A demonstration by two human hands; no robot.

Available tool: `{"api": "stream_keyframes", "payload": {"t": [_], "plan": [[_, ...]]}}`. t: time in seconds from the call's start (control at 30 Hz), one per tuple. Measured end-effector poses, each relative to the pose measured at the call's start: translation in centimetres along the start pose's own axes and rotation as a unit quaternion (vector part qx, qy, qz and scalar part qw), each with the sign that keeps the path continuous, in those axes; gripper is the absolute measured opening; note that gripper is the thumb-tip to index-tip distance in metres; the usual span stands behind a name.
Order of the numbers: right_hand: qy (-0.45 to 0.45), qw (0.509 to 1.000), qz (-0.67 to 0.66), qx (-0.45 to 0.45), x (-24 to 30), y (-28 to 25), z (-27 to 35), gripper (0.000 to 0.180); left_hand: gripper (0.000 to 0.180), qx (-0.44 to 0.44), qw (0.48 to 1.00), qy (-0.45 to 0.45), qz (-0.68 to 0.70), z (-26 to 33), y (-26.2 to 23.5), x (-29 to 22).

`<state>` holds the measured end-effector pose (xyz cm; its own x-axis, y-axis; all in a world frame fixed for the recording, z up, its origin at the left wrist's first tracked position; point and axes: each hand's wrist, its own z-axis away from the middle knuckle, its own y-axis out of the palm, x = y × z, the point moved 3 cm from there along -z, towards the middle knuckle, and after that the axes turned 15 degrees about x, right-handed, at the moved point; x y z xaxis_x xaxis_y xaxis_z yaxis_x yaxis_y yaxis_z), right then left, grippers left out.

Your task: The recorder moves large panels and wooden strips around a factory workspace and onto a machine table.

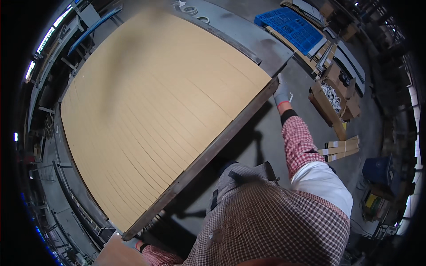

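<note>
A broad table (205, 156) with a dark edge spreads before me, tilted across the view. Long tan boards (146, 102) lie side by side over its top, with thin seams between them. At its right corner, my right hand (281, 92), in a grey glove with a red cuff, is closed around the dark edge. My left hand (132, 242), also gloved, grips the near left corner from below. The table's edge hides most of the left fingers.
A blue plastic pallet (290, 29) lies at the far right. Nearer are a cardboard box (326, 106) of white ring-like pieces and tan strips (341, 148) on the floor. White rolls (191, 10) lie beyond the table. Metal racking (57, 40) stands left.
</note>
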<state>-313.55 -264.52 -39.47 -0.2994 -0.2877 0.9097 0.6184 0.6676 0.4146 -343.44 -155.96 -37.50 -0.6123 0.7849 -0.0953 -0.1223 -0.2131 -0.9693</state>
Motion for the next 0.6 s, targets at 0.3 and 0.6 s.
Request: {"api": "stream_keyframes", "payload": {"t": [0.3, 0.6], "plan": [[0.0, 0.989, 0.146, -0.027, 2.6, 3.1, -1.1, 0.048, 0.027, -0.061, 0.842, 0.016, 0.535, -3.6, 3.4, -1.2], [0.001, 0.978, 0.191, -0.087, 1.9, 3.5, -3.3, 0.052, 0.024, -0.017, 0.873, 0.047, 0.485, -5.1, 2.9, -1.9]]}}
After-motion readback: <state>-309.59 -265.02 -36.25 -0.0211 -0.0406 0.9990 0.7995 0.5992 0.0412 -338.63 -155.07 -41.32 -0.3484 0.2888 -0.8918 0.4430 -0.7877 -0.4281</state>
